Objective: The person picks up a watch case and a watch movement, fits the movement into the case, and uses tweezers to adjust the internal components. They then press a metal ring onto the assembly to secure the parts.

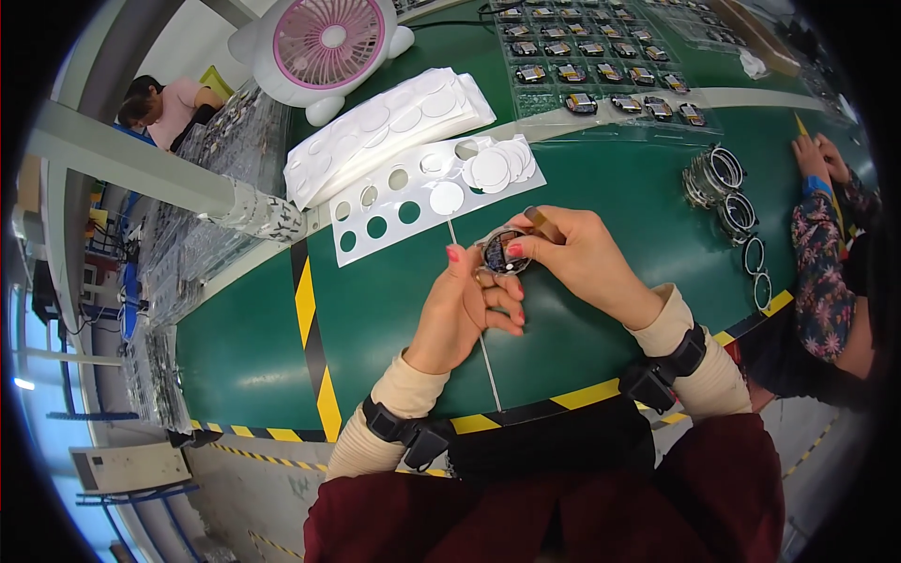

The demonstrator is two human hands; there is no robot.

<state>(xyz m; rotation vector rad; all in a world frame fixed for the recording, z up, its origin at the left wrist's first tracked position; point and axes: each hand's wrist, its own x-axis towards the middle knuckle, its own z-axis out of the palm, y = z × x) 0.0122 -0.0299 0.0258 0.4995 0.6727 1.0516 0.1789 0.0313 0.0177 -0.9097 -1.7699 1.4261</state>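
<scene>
Near the middle of the table, I hold a small round device point(507, 251) with a dark, circuit-like inside and a pale rim. My left hand point(455, 314) supports it from the left and below, its fingers curled and its thumb pointing up. My right hand point(591, 263) pinches the device's right side with thumb and fingers. A short brown piece point(542, 225) also shows at the right fingers; its kind is unclear. Just beyond my hands lies a white sheet point(360, 214) with round cutouts, and several loose white discs point(491, 171) rest on its right end.
Behind the sheet is a stack of white sheets point(314, 155), with a white-and-pink fan point(333, 36) farther back. Clear trays point(540, 98) hold several small electronic units. Metallic rings point(737, 214) lie at right, near another person's hands point(815, 158). Striped tape point(587, 394) edges the green table.
</scene>
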